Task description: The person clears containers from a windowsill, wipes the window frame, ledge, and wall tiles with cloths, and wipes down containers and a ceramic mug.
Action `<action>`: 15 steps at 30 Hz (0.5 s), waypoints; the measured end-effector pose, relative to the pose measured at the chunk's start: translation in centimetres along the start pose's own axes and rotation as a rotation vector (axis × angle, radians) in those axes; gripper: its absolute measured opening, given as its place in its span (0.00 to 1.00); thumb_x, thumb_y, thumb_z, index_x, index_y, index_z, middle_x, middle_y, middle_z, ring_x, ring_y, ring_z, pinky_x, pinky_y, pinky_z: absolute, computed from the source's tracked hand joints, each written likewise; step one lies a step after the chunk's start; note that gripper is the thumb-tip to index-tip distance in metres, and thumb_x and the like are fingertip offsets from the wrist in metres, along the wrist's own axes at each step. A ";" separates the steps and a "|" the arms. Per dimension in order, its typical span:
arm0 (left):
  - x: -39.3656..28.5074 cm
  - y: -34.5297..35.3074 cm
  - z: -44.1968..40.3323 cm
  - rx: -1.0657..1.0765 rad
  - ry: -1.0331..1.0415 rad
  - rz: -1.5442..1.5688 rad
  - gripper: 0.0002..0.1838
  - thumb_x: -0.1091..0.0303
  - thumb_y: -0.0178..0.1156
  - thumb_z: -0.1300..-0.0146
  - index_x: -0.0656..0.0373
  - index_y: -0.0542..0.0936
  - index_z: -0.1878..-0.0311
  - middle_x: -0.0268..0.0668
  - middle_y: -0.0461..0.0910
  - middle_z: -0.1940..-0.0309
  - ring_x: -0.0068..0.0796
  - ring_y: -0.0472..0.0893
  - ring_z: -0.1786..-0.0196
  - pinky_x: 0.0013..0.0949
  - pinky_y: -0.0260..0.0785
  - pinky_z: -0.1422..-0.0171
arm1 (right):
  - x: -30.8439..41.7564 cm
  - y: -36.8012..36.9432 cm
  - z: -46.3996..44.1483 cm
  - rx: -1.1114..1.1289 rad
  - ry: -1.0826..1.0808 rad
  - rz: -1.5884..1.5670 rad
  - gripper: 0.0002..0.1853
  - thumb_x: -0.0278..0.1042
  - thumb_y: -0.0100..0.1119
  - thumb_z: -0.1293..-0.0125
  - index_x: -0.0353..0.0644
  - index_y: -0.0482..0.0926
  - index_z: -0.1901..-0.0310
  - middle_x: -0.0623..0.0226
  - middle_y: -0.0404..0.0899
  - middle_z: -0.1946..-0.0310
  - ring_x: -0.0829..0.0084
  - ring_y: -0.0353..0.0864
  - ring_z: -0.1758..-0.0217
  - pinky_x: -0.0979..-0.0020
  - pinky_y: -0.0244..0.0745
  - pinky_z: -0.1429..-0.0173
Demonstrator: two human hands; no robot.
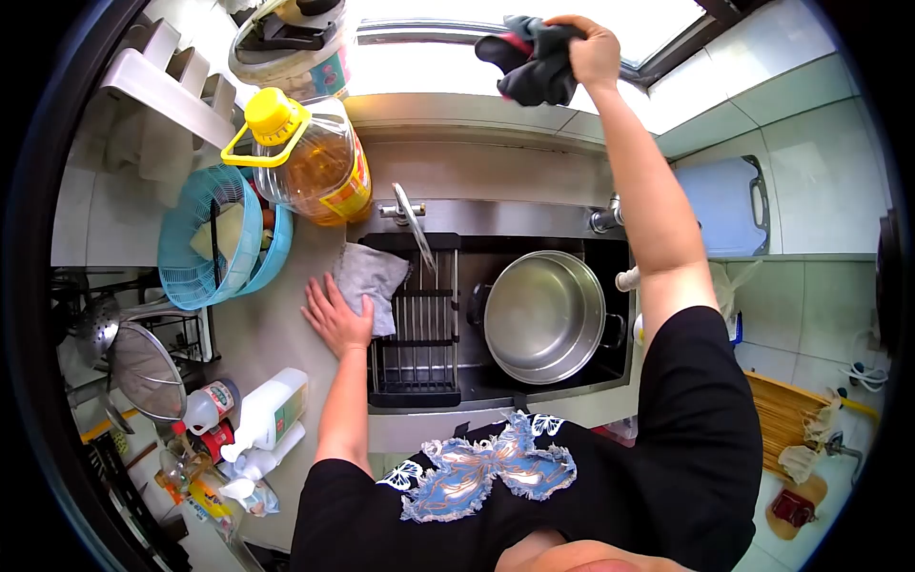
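Note:
My right hand (596, 57) is raised at the window, its fingers closed on a dark grey cloth (543, 67) with a bit of red showing. The cloth hangs bunched in front of the bright glass. Lower down, my left hand (340, 319) lies flat on the counter with its fingers spread. Beside it, a light grey cloth (372, 279) touches its thumb side and partly overlaps the drying rack (419, 329) on the sink. A metal pot (543, 319) stands in the dark sink, right of the rack.
A large oil bottle (319, 172) and blue plastic baskets (210, 253) stand left of the faucet (412, 219). Several bottles, including a white jug (272, 410), crowd the lower left near a strainer (148, 372). A cutting board (720, 205) leans against the right wall.

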State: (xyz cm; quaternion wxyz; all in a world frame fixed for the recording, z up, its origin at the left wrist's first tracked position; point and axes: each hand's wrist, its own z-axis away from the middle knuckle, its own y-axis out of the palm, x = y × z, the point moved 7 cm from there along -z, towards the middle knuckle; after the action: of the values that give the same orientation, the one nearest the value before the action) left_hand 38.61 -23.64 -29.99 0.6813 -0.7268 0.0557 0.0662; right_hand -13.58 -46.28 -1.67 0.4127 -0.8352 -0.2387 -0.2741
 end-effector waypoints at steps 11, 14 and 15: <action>-0.6 -1.3 -0.3 -0.008 0.004 0.013 0.50 0.43 0.67 0.46 0.48 0.64 0.21 0.43 0.57 0.19 0.48 0.57 0.17 0.61 0.44 0.15 | -7.6 5.4 6.5 0.277 0.080 0.873 0.34 0.66 0.54 0.31 0.65 0.71 0.26 0.62 0.63 0.21 0.51 0.62 0.20 0.52 0.62 0.21; -0.6 -1.3 -0.3 0.003 0.003 0.009 0.49 0.43 0.67 0.46 0.48 0.64 0.21 0.43 0.57 0.19 0.48 0.57 0.17 0.61 0.44 0.15 | -1.5 11.4 7.8 -0.027 -0.189 0.704 0.27 0.54 0.62 0.41 0.67 0.81 0.38 0.69 0.76 0.31 0.57 0.73 0.30 0.51 0.68 0.26; -0.4 -1.3 -0.1 0.004 0.006 0.000 0.49 0.43 0.67 0.46 0.48 0.64 0.21 0.43 0.57 0.19 0.48 0.57 0.17 0.61 0.44 0.15 | 0.2 14.4 7.8 0.000 -0.218 0.582 0.25 0.55 0.62 0.40 0.67 0.82 0.39 0.70 0.78 0.34 0.60 0.76 0.33 0.50 0.67 0.26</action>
State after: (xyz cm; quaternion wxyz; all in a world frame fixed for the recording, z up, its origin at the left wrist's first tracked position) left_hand 38.41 -23.65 -28.62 0.6828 -0.7255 0.0578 0.0637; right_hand -2.42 -47.67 -13.58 0.4459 -0.8929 -0.0324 -0.0534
